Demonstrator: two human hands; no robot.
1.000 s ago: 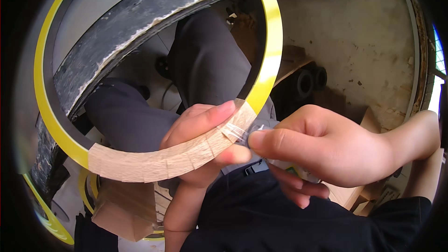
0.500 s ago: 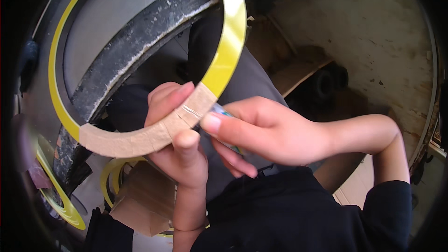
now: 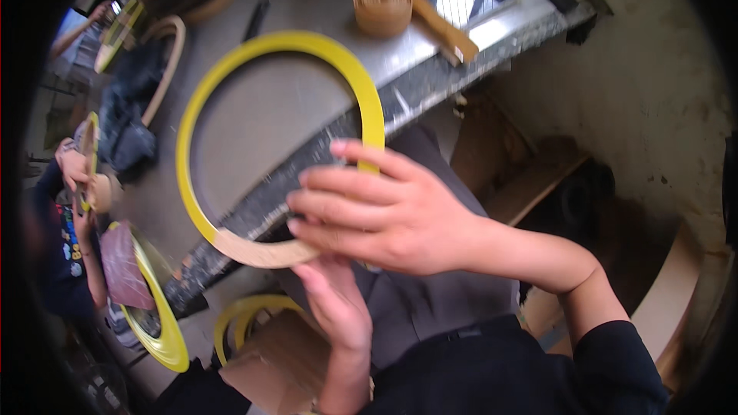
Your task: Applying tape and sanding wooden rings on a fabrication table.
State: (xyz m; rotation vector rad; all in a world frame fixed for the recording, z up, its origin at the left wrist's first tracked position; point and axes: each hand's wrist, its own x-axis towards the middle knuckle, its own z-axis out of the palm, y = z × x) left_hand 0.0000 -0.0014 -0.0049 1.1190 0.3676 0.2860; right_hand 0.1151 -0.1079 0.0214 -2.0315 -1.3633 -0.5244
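Note:
A flat yellow ring (image 3: 372,107) is held over the edge of the worktable. Its near-left stretch is wrapped in brown paper tape (image 3: 257,253). From below, my left hand (image 3: 344,311) grips the wrapped part, its thumb showing under the rim and its other fingers hidden. My right hand (image 3: 392,219) lies across the near-right part of the ring, back upward, its fingers stretched out and slightly apart. That hand covers where the tape meets the yellow on the right. Its thumb and palm are out of sight.
On the metal table (image 3: 269,115) stand a roll of brown tape (image 3: 383,11) with a loose tail and a dark cloth (image 3: 131,131). Another person's hand (image 3: 73,165) works at the left. Yellow rings (image 3: 165,342) and a cardboard box (image 3: 277,361) sit lower left.
The view has swung, bringing the table and tape roll into sight. My right hand has gone from pinching at the tape's end to lying spread over the ring.

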